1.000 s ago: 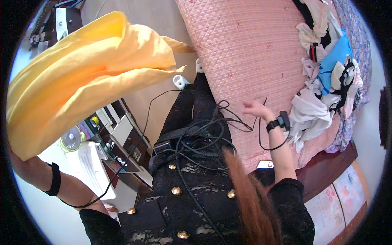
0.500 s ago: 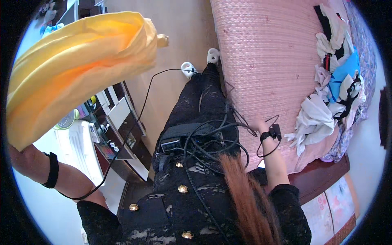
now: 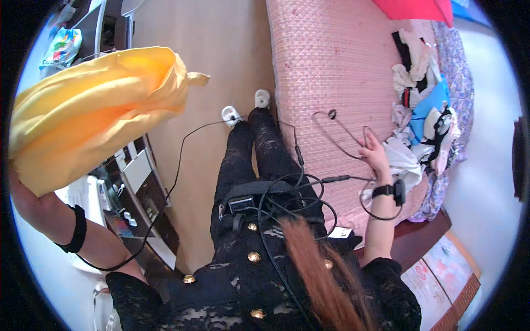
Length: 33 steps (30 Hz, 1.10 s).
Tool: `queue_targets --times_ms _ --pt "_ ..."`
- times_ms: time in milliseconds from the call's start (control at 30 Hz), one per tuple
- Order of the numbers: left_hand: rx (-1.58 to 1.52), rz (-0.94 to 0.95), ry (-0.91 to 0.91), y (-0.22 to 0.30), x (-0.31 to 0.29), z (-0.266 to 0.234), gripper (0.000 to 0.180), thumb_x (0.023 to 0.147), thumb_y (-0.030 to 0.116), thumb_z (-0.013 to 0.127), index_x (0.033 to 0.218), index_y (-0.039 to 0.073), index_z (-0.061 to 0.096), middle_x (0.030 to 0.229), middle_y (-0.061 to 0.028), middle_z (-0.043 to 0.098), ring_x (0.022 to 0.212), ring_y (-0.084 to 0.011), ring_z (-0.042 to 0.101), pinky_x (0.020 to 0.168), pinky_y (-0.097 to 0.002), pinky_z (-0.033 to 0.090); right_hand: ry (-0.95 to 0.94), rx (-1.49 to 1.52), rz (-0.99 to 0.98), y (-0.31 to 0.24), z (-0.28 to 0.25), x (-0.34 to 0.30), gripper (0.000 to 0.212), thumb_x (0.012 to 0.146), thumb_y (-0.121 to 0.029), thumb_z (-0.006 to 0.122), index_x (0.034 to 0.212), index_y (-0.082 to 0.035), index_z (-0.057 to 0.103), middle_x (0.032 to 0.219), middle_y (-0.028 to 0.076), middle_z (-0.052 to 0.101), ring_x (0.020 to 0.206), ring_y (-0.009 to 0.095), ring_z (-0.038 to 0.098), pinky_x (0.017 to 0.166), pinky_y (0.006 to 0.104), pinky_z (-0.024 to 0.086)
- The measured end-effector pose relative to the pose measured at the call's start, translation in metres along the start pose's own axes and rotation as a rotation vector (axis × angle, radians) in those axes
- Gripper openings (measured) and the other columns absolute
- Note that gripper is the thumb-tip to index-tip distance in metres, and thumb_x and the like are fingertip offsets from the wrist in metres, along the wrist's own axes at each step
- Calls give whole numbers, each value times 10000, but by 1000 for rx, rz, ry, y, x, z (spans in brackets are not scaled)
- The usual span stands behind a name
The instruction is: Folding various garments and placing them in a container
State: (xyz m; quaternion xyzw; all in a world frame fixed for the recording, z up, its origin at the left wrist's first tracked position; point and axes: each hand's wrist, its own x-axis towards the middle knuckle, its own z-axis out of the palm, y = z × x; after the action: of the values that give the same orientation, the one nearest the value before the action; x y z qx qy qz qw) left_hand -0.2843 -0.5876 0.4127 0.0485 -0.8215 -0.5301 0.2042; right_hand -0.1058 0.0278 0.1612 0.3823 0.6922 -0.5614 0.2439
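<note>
A large yellow cloth garment is held up at the left, bunched in soft folds with a short narrow end sticking out to the right. My left arm rises to its lower corner; the cloth hides the fingers of my left hand. Over the bed, my right hand is closed round a thin grey wire loop. The loop has a small dark round piece near its far end, and its exact kind is unclear. White clothes lie just beyond this hand.
The pink quilted bed lies on my right, with piled clothes and a blue cloth. Red cloth shows at the far edge. Dark-and-white furniture stands left. Black cables cross my waist and run to my arms.
My right hand has moved up and right, lifting the wire loop off my side. The yellow garment sits slightly lower. The view has shifted, and red cloth has appeared at the top.
</note>
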Motion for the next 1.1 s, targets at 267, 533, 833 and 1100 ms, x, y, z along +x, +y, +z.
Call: queue_targets --times_ms 267,533,833,1100 --pt "-364 -333 281 -39 -36 22 397 927 276 526 1204 -8 514 1147 -142 586 984 -258 612 833 -394 526 377 -989 142 -13 -131 -66 814 664 -181 744 1344 29 349 1186 244 546 1033 301 573 858 361 468" --pt "-395 -26 221 -4 -101 91 428 939 355 503 1222 34 495 1140 -88 586 1011 -187 590 888 -330 480 -36 -649 -861 -119 -22 17 535 794 52 524 1317 -17 442 1265 80 534 1071 153 547 864 268 450" --pt "-412 204 276 120 -196 115 449 936 368 504 1225 25 485 1114 -79 596 986 -175 596 876 -318 487 -846 -357 -1186 -115 145 57 632 817 -22 618 1381 -20 334 1341 112 456 1179 133 460 913 284 432" --pt "-317 238 46 176 -197 159 443 922 418 506 1131 29 521 954 -60 608 809 -136 606 724 -273 522 -1078 111 -1186 -153 42 12 311 836 22 577 1142 -27 569 1050 16 618 941 98 574 854 252 458"
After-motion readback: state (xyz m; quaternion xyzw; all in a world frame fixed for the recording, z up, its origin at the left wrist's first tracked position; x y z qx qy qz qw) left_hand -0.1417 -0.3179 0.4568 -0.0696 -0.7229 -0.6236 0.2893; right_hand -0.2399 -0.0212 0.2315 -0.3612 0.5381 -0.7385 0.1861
